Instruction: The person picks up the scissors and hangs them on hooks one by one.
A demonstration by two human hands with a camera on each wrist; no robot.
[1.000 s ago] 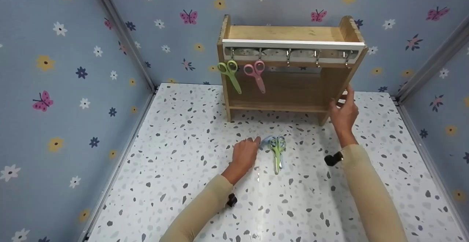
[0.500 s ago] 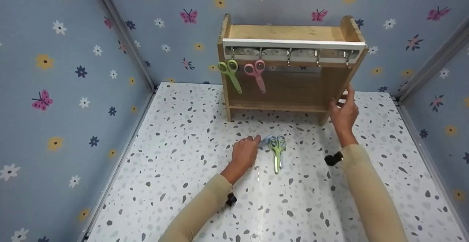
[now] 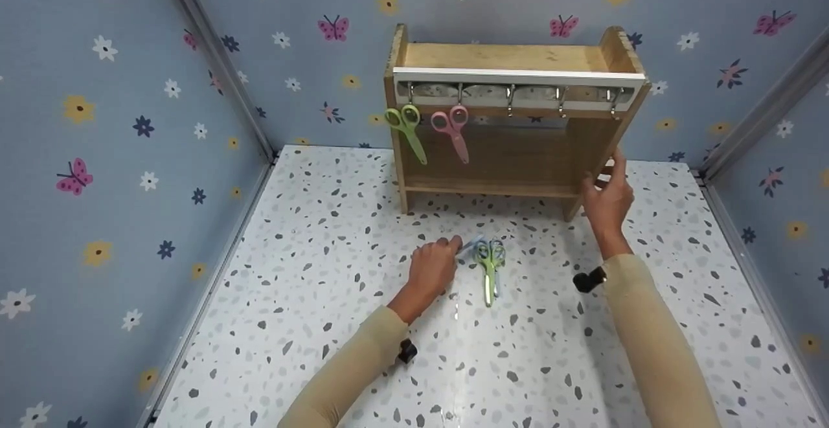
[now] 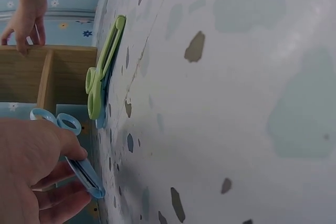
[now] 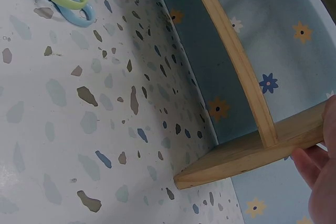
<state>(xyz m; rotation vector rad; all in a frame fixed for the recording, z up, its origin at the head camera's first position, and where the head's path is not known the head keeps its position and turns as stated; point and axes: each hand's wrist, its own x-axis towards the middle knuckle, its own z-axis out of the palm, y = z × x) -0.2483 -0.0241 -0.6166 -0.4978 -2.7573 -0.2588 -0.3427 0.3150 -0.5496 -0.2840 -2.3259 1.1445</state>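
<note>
My left hand (image 3: 432, 266) pinches light-blue scissors (image 4: 86, 174) between thumb and fingers. In the left wrist view their loops point toward the wooden rack (image 3: 492, 56) and the blades lie in the fingers. Just right of that hand, green scissors (image 3: 489, 279) rest on the table, with a second blue pair (image 5: 79, 19) partly hidden beneath them. My right hand (image 3: 609, 201) grips the rack's right side panel, thumb at the front edge. From the rack's two leftmost hooks hang green scissors (image 3: 411, 133) and pink scissors (image 3: 453, 131).
Three more metal hooks (image 3: 510, 101) on the rack's white rail carry nothing. The rack stands on a speckled white table (image 3: 311, 240) near the back. Flower-patterned walls (image 3: 129, 156) enclose the left, back and right sides.
The blue scissors in my left hand have risen slightly, their loops now showing a little higher beside the green pair. My right hand stays on the rack.
</note>
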